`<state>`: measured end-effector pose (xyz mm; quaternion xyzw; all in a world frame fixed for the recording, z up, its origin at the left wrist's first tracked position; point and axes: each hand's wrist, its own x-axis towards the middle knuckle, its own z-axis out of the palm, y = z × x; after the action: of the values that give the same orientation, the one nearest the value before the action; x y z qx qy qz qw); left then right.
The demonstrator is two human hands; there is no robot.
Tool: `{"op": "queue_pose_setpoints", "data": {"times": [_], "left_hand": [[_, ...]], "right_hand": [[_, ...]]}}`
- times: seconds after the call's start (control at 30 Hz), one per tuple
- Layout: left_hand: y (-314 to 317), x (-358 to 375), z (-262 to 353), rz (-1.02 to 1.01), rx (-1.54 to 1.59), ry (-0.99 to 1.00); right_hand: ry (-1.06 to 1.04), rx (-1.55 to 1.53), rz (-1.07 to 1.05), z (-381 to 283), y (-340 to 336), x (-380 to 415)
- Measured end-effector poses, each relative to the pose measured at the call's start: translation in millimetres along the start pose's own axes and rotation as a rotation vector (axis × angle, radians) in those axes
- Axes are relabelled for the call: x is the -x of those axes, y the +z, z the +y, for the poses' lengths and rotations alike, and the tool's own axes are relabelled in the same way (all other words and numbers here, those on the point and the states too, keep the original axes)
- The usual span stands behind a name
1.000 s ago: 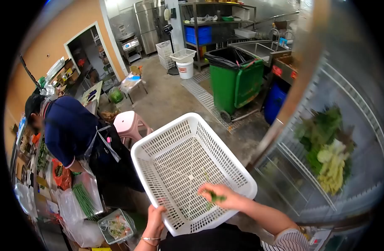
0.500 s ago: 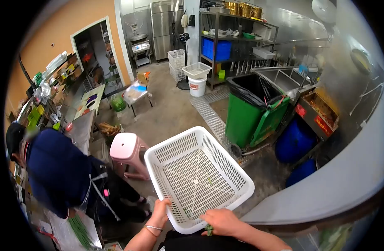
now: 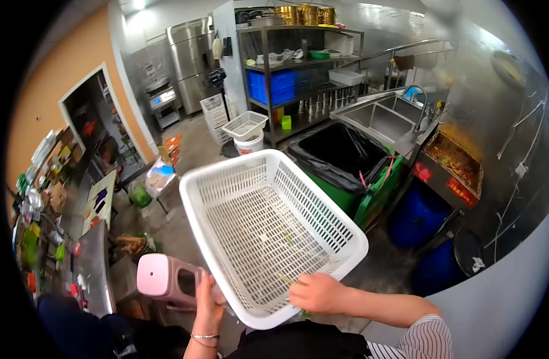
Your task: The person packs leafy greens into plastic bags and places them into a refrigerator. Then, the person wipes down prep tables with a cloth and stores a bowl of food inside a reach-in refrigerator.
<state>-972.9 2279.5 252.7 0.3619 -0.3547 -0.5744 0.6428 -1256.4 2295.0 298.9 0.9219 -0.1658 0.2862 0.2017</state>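
A white plastic basket (image 3: 234, 177) with slotted sides is held in front of me, tilted so its inside shows. My left hand (image 3: 207, 304) is closed on its left edge, with the fingers partly hidden. Over the near right part of the basket, my right hand (image 3: 316, 292) is curled closed around green vegetable scraps (image 3: 306, 312), a bit of which shows beneath it. A thin green stem (image 3: 286, 278) lies by its fingertips. Another green piece (image 3: 287, 237) lies on the basket floor.
Beyond the basket stands a green wheeled bin (image 3: 370, 206) with a black liner (image 3: 334, 149). A pink stool (image 3: 161, 276) is at left. Behind are a sink (image 3: 388, 119), a metal shelf (image 3: 304, 63) and a white bucket (image 3: 249, 145). A person's dark clothing (image 3: 71, 326) shows lower left.
My view has turned right and come nearer the green bin, with the basket held up. My right hand has moved from the near rim to further over the basket. The other person has slipped lower in view.
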Motion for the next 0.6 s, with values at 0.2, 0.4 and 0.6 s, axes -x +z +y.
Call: {"op": "queue_pose_setpoints", "data": {"times": [0.2,0.4,0.6], "left_hand": [[-9,-162,9,0.105,0.015,-0.096],[-8,-258,7,0.169,0.039,-0.163],[-4,-338,35,0.178,-0.122,-0.297]], "right_hand": [[0.412,0.022,0.48,174,-15,-60],[1.01,-0.644,1.56,329,-25,-11],[1.031,-1.06,2.061,445,8,84]]}}
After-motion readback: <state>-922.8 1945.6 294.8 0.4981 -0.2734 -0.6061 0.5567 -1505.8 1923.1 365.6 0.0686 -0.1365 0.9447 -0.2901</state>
